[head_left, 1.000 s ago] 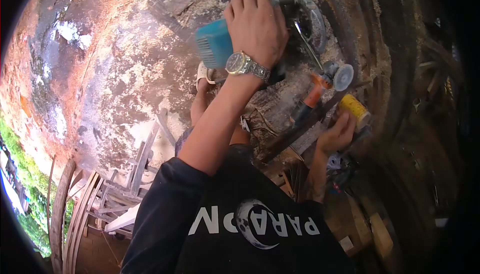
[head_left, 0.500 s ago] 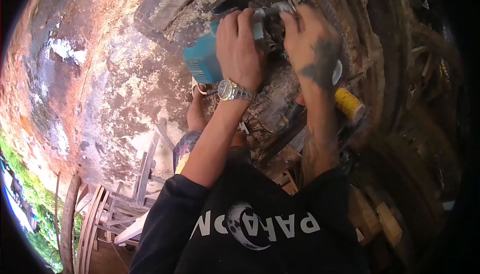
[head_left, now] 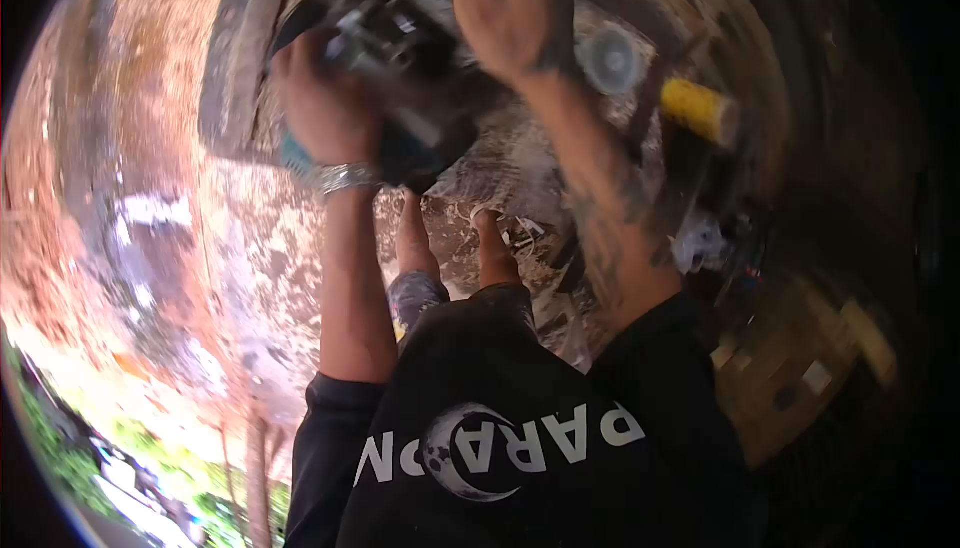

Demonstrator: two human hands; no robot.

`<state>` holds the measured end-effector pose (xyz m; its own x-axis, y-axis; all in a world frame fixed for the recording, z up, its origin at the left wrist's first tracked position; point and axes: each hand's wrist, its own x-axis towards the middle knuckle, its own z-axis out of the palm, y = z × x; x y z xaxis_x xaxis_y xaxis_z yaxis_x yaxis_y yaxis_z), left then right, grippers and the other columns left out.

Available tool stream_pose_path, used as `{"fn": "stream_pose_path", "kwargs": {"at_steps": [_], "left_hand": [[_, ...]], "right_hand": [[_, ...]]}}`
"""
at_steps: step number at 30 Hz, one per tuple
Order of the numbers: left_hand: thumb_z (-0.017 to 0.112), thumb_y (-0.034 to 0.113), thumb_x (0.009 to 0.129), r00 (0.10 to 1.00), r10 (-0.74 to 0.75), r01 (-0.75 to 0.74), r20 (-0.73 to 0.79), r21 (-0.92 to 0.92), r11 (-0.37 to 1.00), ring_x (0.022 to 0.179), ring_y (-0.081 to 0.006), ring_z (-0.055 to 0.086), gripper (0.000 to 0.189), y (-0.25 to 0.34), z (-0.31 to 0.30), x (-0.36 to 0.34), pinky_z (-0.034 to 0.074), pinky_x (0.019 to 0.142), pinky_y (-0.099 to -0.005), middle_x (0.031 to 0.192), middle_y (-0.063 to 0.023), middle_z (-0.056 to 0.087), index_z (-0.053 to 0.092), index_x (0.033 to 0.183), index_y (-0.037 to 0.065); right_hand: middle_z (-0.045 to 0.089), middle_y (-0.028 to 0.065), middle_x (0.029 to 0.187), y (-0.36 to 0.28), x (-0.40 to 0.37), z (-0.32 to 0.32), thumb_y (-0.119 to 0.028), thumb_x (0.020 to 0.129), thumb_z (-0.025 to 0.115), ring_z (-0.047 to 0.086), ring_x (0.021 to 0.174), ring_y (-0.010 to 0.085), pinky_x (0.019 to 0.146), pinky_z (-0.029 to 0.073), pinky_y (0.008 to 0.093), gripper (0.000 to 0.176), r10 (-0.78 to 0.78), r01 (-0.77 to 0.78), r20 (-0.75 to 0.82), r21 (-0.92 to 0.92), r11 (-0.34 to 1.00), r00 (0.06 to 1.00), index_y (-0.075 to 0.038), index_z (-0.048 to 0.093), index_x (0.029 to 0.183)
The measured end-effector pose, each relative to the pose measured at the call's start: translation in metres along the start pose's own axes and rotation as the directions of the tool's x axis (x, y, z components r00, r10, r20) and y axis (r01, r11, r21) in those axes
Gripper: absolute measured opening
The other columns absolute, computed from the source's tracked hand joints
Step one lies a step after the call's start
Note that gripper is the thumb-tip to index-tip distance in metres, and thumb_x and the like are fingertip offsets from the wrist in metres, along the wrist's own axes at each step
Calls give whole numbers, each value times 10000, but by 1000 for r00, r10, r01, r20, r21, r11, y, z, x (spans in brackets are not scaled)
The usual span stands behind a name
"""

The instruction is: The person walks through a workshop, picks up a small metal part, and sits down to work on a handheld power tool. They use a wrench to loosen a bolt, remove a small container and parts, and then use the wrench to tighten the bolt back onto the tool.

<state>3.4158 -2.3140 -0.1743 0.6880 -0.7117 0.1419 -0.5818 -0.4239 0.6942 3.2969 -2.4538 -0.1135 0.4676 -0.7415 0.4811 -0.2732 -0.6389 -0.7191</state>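
My left hand [head_left: 330, 108], with a watch on its wrist, is wrapped round a teal-bodied power tool. The tool is tilted so that its dark underside and metal parts [head_left: 400, 33] show; motion blurs them. To the right, near the top edge, my tattooed right hand [head_left: 515, 23] is off the tool. Its fingers look apart, with their tips cut off by the frame, and I see nothing held in it.
Right of my right hand are a round translucent object [head_left: 610, 60] and a yellow cylinder [head_left: 698, 111]. A wide board [head_left: 235, 58] lies at the upper left. My bare legs [head_left: 415, 238] stand on debris-strewn ground. Greenery shows at the lower left.
My left hand has moved left and turned the tool over onto its side or underside-up. My right hand has come off the tool. The whole view has shifted.
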Motion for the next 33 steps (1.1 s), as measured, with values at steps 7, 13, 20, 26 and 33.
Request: {"fn": "stream_pose_path", "kwargs": {"at_steps": [7, 13, 20, 26, 33], "left_hand": [[582, 117, 731, 959, 204, -243, 196, 202, 949, 1077, -437, 617, 465, -39, 10, 11, 469, 994, -534, 1214, -190, 706, 704, 1172, 35], [506, 160, 839, 854, 496, -502, 158, 0, 865, 1059, -410, 662, 417, -73, 22, 26, 444, 972, -504, 1181, -226, 716, 702, 1135, -58], [681, 189, 893, 826, 255, -463, 502, 348, 815, 1163, -446, 653, 486, -36, -7, 29, 521, 994, -529, 1250, -270, 685, 625, 1300, -70], [557, 61, 961, 946, 81, -24, 314, -181, 983, 1208, -380, 584, 519, -134, -39, -31, 488, 1038, -489, 1390, -276, 556, 432, 1454, -43], [611, 178, 943, 410, -151, -330, 900, 301, 895, 1048, -337, 615, 433, -142, -82, -270, 521, 864, -446, 1207, -220, 657, 589, 1329, -16]], "right_hand": [[643, 212, 878, -78, -233, -111, -101, 964, 629, 648, 867, 413, 764, 511, 453, 137, 566, -583, -142, -145, 800, 812, 29, 668, 949], [687, 192, 928, -175, -449, -168, -188, 972, 644, 661, 937, 400, 831, 526, 467, 172, 823, -844, -198, -191, 501, 533, -31, 713, 975], [717, 115, 796, -217, -820, -130, -184, 874, 716, 684, 652, 182, 516, 506, 303, 242, 938, 2, -155, 986, 164, -309, -63, 719, 1085], [674, 87, 800, -317, -855, -106, 126, 785, 578, 679, 593, 209, 472, 513, 331, 472, 849, -349, -222, 936, 47, -480, 1, 617, 1238], [551, 6, 638, -282, -1015, 14, -178, 1013, 429, 480, 463, 145, 430, 424, 329, 330, 898, -126, -182, 982, 143, -401, -2, 667, 1157]]}}
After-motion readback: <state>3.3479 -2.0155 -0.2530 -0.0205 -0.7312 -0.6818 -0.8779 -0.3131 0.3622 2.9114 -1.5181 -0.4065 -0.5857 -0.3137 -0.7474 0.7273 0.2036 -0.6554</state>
